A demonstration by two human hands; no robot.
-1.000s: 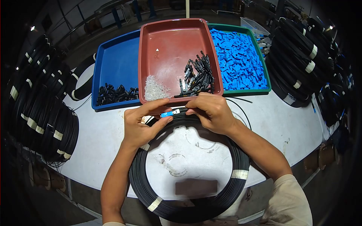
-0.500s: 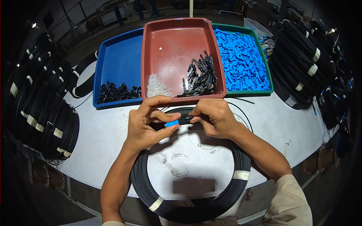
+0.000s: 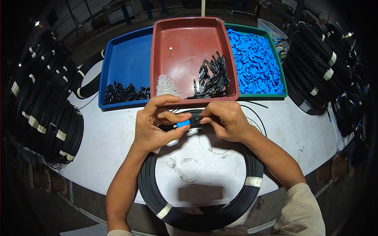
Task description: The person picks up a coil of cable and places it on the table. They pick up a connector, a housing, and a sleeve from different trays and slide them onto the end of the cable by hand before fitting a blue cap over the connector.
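A connector (image 3: pixel 183 123) with a bright blue body and a black rear part is held between my two hands above the table. My left hand (image 3: pixel 153 126) pinches the blue body between thumb and fingertips, its index finger arched above. At the connector's left end a small pale tip shows. My right hand (image 3: pixel 228 122) is closed on the black rear end with thumb and index finger. Below both hands lies a large coil of black cable (image 3: pixel 149 179), bound with pale tape (image 3: pixel 253 181). My fingers hide part of the connector.
Behind my hands stand a blue tray (image 3: pixel 125 106) with black parts, a red tray (image 3: pixel 189 41) with clear sleeves and black pieces, and a green tray (image 3: pixel 284 92) full of blue pieces. Stacked cable coils (image 3: pixel 51 131) flank the left; more coils (image 3: pixel 311 67) stand right.
The view has shifted slightly. Both hands keep their grip on the connector, which sits a little higher and further right in the picture.
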